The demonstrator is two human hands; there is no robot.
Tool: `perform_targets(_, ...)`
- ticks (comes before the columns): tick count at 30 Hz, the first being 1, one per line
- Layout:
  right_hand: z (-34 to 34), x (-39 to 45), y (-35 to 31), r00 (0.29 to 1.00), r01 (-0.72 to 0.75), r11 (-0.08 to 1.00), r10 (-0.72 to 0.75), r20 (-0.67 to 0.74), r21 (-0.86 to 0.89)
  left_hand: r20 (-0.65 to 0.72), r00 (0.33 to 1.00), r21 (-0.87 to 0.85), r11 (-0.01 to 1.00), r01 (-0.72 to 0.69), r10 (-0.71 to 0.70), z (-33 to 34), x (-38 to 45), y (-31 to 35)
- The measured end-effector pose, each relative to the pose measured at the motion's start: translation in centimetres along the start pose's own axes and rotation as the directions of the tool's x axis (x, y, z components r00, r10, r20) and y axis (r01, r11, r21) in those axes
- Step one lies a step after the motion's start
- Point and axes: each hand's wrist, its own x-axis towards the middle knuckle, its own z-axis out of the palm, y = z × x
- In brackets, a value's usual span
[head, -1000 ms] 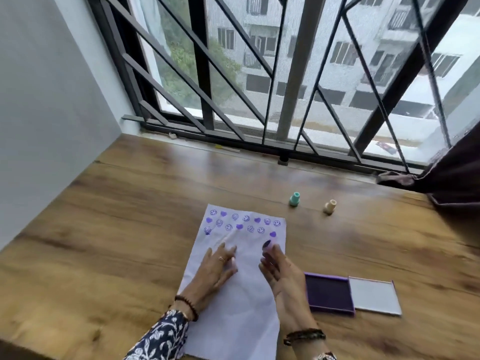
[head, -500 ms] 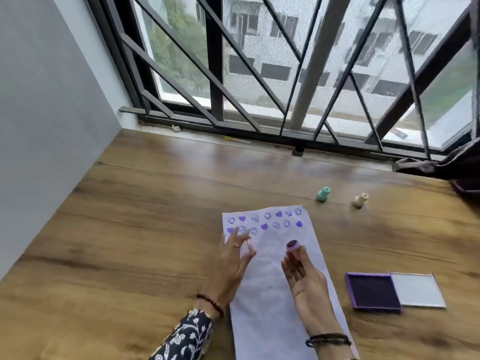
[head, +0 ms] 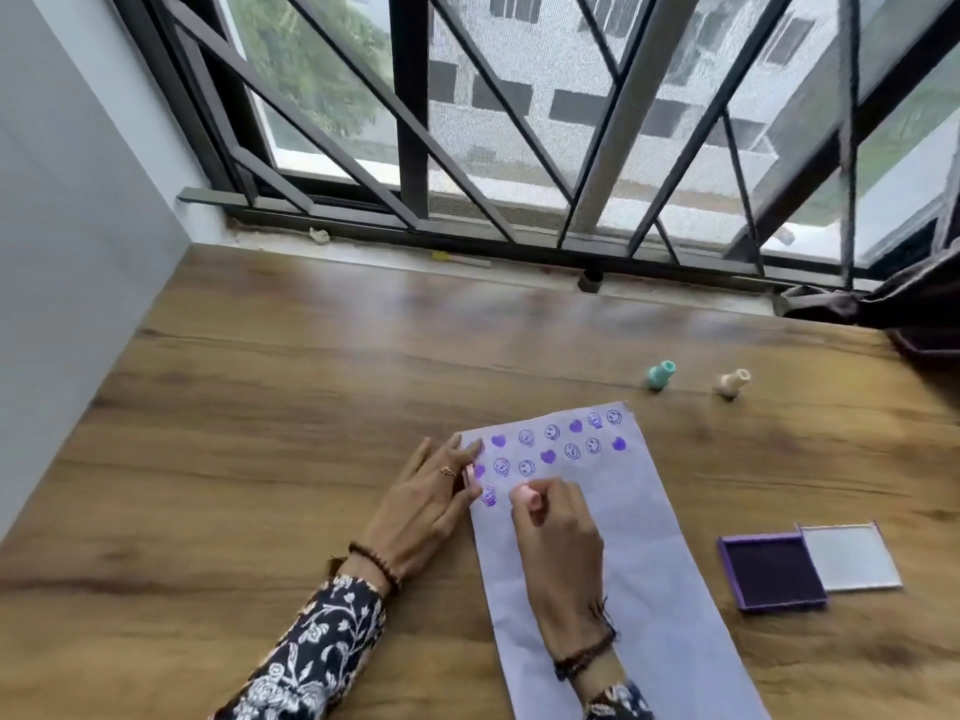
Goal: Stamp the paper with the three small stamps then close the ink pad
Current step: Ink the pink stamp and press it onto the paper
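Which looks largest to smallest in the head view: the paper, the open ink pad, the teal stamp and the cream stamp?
1. paper
2. ink pad, counting base and lid
3. teal stamp and cream stamp: they look alike, so I do not rank them.

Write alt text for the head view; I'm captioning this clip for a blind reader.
A right hand presses a small pink stamp onto a long white paper sheet printed with purple hearts and smileys, while the left hand steadies its edge. An open purple ink pad, a teal stamp and a cream stamp sit nearby.
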Motion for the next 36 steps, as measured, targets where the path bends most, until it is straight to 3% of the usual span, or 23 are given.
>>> perform_targets(4,0.6,-0.6,0.1,0.986,0.166,0.944,-0.166,0.023,-0.285,0.021,1.000,0.015,1.000,-0.014,0.014,-0.2,0.0,0.1)
perform_targets(8,0.4,-0.3,-0.1,0.971,0.236,0.876,-0.228,0.069,-0.420,0.037,0.999,0.009,1.000,-0.005,0.005,-0.2,-0.1,0.0)
perform_targets(13,-0.6,1.3,-1.3,0.963,0.216,0.889,-0.127,0.237,-0.404,0.038,0.999,0.014,1.000,0.003,-0.003,-0.3,-0.1,0.0)
perform_targets(16,-0.8,2.5,-1.5,0.919,0.207,0.894,-0.038,0.392,-0.397,0.042,0.999,0.012,1.000,0.011,-0.012,-0.4,-0.1,0.0)
perform_targets(24,-1.0,4.6,-1.4,0.810,0.349,0.869,-0.092,0.579,-0.351,0.050,0.999,0.027,1.000,0.005,-0.006,-0.3,-0.1,-0.1)
perform_targets(28,-0.8,4.3,-1.4,0.813,0.355,0.867,-0.102,0.574,-0.349,0.047,0.999,0.028,1.000,0.001,-0.003,-0.2,-0.1,-0.2)
perform_targets(32,-1.1,5.0,-0.8,0.843,0.228,0.934,-0.048,0.536,-0.275,0.047,0.999,0.030,1.000,-0.002,0.000,-0.1,-0.2,-0.1)
perform_targets(34,-2.0,5.7,-0.2,0.864,-0.075,0.996,0.093,0.496,-0.057,0.049,0.999,0.006,1.000,-0.007,0.006,-0.2,-0.2,0.0)
perform_targets(35,-2.7,5.9,0.2,0.858,-0.280,0.950,0.185,0.478,0.136,0.052,0.999,-0.011,1.000,-0.002,0.002,-0.3,-0.1,0.1)
perform_targets(36,-3.5,6.0,0.6,0.845,-0.440,0.837,0.264,0.465,0.325,0.041,0.999,-0.041,0.999,0.013,-0.011,-0.5,0.1,0.3)
